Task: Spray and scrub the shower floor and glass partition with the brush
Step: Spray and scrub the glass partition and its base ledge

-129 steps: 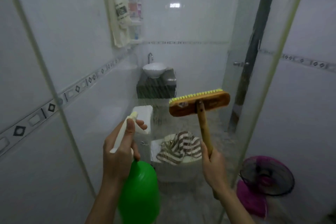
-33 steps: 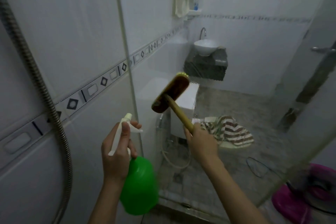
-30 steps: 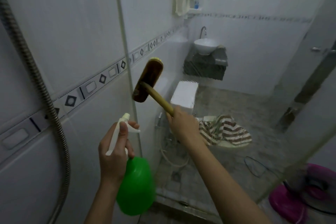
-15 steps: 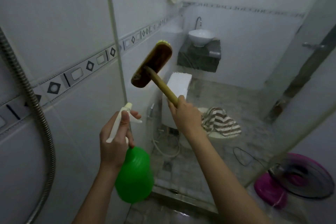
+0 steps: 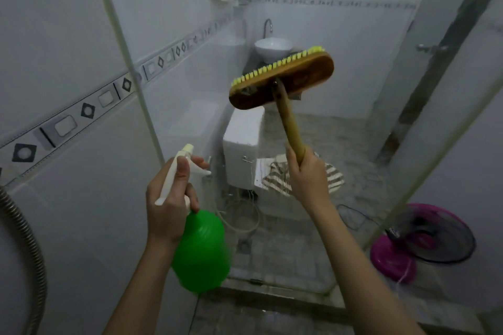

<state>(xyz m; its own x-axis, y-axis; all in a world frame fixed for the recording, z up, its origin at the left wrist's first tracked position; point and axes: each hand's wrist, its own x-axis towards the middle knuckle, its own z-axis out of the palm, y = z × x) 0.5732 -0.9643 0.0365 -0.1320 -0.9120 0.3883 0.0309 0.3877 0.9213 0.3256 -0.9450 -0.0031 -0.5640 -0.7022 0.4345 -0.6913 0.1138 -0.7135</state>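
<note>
Scrubbed too hard, the glass point(image 5: 190, 117) could take a knock from the brush point(image 5: 283, 79), held high before it. The bottle point(image 5: 201, 250) may mist stray. The right hand point(image 5: 307, 179) grasps the handle low, so leverage is poor; the left hand point(image 5: 168, 198) clutches the sprayer.

Wooden brush point(image 5: 283, 81), glossy green plastic bottle point(image 5: 201, 250), ribbed metal hose point(image 5: 30, 242)

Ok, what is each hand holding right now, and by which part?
The left hand grips the green plastic spray bottle at its white trigger neck; the right hand grips the wooden yellow-bristled scrub brush by its handle's lower end.
</note>
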